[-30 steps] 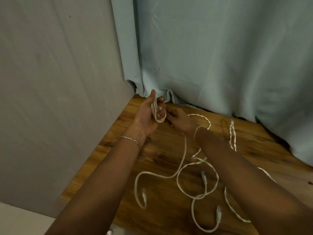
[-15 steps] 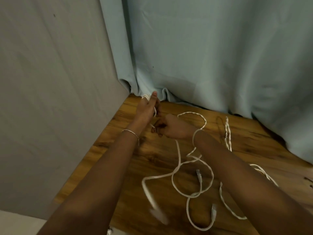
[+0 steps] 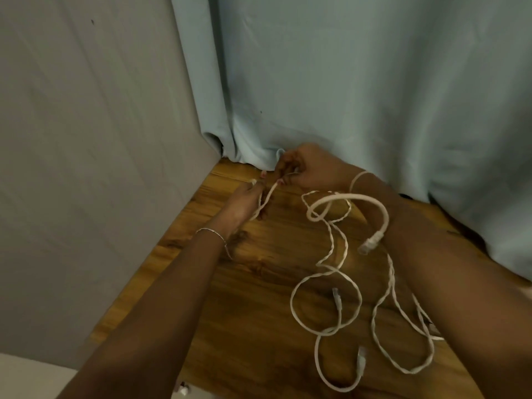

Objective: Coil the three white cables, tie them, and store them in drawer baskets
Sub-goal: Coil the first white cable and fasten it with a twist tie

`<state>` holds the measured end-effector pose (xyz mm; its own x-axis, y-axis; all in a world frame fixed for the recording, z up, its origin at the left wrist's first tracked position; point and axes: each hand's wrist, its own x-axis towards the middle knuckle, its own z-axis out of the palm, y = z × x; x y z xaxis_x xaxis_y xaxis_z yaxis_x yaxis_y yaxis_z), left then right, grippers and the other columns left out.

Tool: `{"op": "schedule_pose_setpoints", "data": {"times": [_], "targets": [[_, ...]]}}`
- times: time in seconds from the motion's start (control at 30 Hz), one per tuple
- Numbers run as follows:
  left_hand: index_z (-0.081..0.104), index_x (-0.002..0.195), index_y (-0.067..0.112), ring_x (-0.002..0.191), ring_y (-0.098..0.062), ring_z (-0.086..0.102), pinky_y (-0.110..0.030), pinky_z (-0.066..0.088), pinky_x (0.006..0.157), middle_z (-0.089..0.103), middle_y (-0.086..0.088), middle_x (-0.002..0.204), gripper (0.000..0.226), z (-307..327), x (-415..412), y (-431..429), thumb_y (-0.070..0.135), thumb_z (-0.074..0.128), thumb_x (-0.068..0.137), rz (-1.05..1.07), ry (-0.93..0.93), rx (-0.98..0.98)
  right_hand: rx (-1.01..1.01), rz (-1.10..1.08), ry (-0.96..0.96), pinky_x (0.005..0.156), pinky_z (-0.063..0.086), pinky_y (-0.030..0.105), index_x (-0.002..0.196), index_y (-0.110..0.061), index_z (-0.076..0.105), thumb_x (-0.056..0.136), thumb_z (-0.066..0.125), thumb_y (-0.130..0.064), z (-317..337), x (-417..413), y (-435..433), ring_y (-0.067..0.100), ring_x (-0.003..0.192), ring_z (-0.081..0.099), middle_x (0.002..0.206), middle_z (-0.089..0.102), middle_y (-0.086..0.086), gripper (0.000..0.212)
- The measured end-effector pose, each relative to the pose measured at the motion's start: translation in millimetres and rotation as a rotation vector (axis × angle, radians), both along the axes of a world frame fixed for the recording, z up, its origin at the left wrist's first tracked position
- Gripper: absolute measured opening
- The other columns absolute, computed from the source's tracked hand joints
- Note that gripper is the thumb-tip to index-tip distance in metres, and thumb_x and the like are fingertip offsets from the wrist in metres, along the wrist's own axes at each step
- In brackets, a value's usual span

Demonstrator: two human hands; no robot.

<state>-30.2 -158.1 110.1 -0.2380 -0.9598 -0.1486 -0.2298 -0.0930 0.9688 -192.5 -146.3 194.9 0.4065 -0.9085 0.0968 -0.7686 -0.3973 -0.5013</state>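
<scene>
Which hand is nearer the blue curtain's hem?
Right. The right hand pinches the white cable right at the curtain hem; the left hand grips it closer to the person, over the wooden table.

No readable text, label, brand, number or sign shows anywhere in view.
</scene>
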Motion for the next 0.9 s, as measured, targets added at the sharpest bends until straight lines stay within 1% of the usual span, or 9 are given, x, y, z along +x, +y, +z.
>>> {"op": "schedule_pose_setpoints", "data": {"times": [0.13, 0.2, 0.3, 0.43, 0.6, 0.67, 0.77, 0.83, 0.9], "targets": [[0.059, 0.080, 0.021, 0.042, -0.011, 0.045, -0.018, 0.034, 0.040, 0.060, 0.005, 0.053, 0.062, 7, -8, 10, 0.067, 0.019, 0.092, -0.156, 0.156, 0.167, -0.085, 0.022, -0.013, 0.069, 0.047, 0.017, 0.090, -0.011, 0.073, 0.080, 0.072, -0.010, 2, 0, -10, 0.010, 0.077, 0.063, 0.086, 0.070, 0.001, 0.010], [0.056, 0.085, 0.020, 0.038, -0.008, 0.039, -0.016, 0.028, 0.036, 0.059, 0.002, 0.058, 0.060, 9, -6, 9, 0.068, 0.022, 0.091, -0.216, 0.350, 0.239, -0.153, -0.010, 0.017, 0.068, 0.046, 0.022, 0.092, -0.013, 0.073, 0.082, 0.071, -0.018, -2, 0, -13, 0.013, 0.077, 0.062, 0.086, 0.069, 0.000, 0.012], [0.056, 0.071, 0.009, 0.031, -0.004, 0.032, -0.014, 0.020, 0.029, 0.045, 0.000, 0.048, 0.059, 8, 4, 4, 0.059, 0.034, 0.094, -0.321, 0.654, 0.375, -0.242, -0.071, 0.219, 0.069, 0.043, 0.030, 0.102, -0.016, 0.067, 0.093, 0.056, -0.029, -18, -4, -12, 0.019, 0.079, 0.059, 0.087, 0.065, -0.001, 0.019], [0.059, 0.062, 0.010, 0.024, -0.006, 0.029, -0.015, 0.019, 0.025, 0.034, 0.003, 0.034, 0.055, 13, 2, 4, 0.051, 0.038, 0.092, -0.429, 0.880, 0.448, -0.366, -0.152, 0.356, 0.062, 0.047, 0.038, 0.115, -0.016, 0.051, 0.095, 0.049, -0.029, -53, 4, 0, 0.037, 0.081, 0.064, 0.091, 0.067, 0.012, 0.023], [0.056, 0.058, 0.011, 0.025, -0.006, 0.031, -0.014, 0.021, 0.027, 0.035, 0.003, 0.033, 0.061, 17, -9, 1, 0.049, 0.029, 0.097, -0.315, 1.117, 0.443, -0.116, -0.188, 0.417, 0.070, 0.045, 0.037, 0.134, -0.010, 0.034, 0.094, 0.049, -0.016, -88, 17, 11, 0.035, 0.096, 0.063, 0.111, 0.064, 0.015, 0.043], [0.055, 0.057, 0.011, 0.027, -0.006, 0.032, -0.014, 0.023, 0.028, 0.036, 0.003, 0.036, 0.062, 15, -8, -4, 0.050, 0.029, 0.098, -0.224, 1.156, 0.437, -0.065, -0.161, 0.426, 0.070, 0.040, 0.034, 0.133, -0.007, 0.034, 0.096, 0.044, -0.014, -96, 21, 18, 0.034, 0.098, 0.063, 0.112, 0.063, 0.016, 0.039], [0.056, 0.058, 0.014, 0.030, -0.006, 0.035, -0.015, 0.026, 0.031, 0.038, 0.004, 0.040, 0.059, 9, -8, -11, 0.050, 0.033, 0.098, -0.072, 1.123, 0.367, -0.001, -0.065, 0.403, 0.079, 0.043, 0.034, 0.131, -0.007, 0.038, 0.096, 0.045, -0.018, -97, 33, 31, 0.030, 0.102, 0.061, 0.117, 0.061, 0.015, 0.037], [0.055, 0.060, 0.017, 0.033, -0.006, 0.035, -0.016, 0.024, 0.034, 0.039, 0.005, 0.043, 0.055, 6, -6, -16, 0.049, 0.033, 0.099, 0.032, 1.039, 0.284, 0.026, 0.042, 0.472, 0.082, 0.043, 0.031, 0.126, -0.007, 0.049, 0.094, 0.053, -0.021, -96, 42, 42, 0.028, 0.106, 0.059, 0.119, 0.060, 0.013, 0.035], [0.050, 0.066, 0.018, 0.036, -0.006, 0.035, -0.016, 0.025, 0.035, 0.039, 0.005, 0.047, 0.049, 4, -2, -20, 0.051, 0.033, 0.098, 0.111, 0.908, 0.220, 0.031, 0.085, 0.449, 0.075, 0.041, 0.027, 0.118, -0.011, 0.054, 0.095, 0.053, -0.028, -97, 50, 52, 0.026, 0.103, 0.060, 0.114, 0.063, 0.009, 0.029]]}}
